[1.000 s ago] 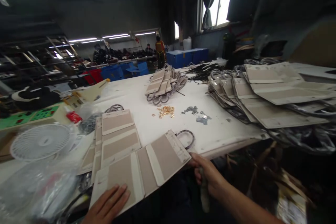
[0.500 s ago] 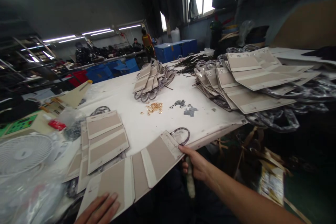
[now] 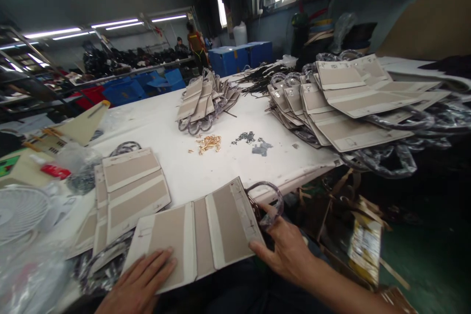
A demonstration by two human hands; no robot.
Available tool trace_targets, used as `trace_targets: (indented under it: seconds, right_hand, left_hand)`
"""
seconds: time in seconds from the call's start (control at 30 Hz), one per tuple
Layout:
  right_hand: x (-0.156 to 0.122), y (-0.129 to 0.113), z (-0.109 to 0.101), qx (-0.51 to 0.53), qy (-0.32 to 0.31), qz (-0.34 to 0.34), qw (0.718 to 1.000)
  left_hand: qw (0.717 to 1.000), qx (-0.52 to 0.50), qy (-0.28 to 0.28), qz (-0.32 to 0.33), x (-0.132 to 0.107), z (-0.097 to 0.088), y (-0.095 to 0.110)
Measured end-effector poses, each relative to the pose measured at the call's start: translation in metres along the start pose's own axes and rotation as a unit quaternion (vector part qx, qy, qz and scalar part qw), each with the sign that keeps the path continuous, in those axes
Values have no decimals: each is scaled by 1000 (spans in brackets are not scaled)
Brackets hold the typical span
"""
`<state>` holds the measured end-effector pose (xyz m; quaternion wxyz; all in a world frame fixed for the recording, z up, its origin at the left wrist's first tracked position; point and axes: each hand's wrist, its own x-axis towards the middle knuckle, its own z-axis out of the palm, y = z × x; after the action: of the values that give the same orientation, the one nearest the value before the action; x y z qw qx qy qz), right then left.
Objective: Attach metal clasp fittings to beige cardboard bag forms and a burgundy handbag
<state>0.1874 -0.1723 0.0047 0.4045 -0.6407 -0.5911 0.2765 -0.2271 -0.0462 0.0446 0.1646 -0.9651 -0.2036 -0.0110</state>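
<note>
A beige bag panel (image 3: 198, 235) with white strips lies unfolded at the near edge of the white table (image 3: 162, 122). My left hand (image 3: 142, 279) rests flat on its left end, fingers spread. My right hand (image 3: 290, 250) is at the panel's right end; the thumb presses the edge and the fingers curl up by the plastic-wrapped dark handle ring (image 3: 270, 194) attached there. That end hangs a little past the table's edge.
A stack of like panels (image 3: 128, 186) lies to the left and a big heap (image 3: 349, 103) to the right, with a smaller pile (image 3: 206, 103) further back. Gold fittings (image 3: 209, 143) and dark metal bits (image 3: 253, 140) lie mid-table. White fan (image 3: 18, 211) at left. A person (image 3: 195, 41) stands far off.
The panel has slid toward me and to the right. My right hand moved from under the table edge up to the handle end; the stick it held is no longer seen. The view tilted down.
</note>
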Motion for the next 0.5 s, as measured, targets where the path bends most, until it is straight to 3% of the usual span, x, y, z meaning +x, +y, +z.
trace_targets:
  seconds: [0.1, 0.2, 0.3, 0.37, 0.43, 0.5]
  right_hand:
    - [-1, -1, -3, -9, 2, -4, 1000]
    - [2, 1, -3, -10, -34, 27, 999]
    - [3, 2, 1, 24, -77, 91, 993]
    - [2, 0, 4, 86, -87, 105, 987]
    - [-3, -3, 7, 147, -89, 100, 980]
    - [-10, -5, 10, 185, -83, 109, 973]
  left_hand:
    - [1000, -11, 8, -13, 9, -3, 6]
    - [994, -75, 33, -75, 36, -8, 10]
    - [964, -178, 55, -190, 91, -10, 10]
    - [927, -266, 61, -257, 137, -10, 8]
    - [883, -372, 31, -283, 183, -9, 6]
    - [843, -470, -17, -260, 221, -11, 2]
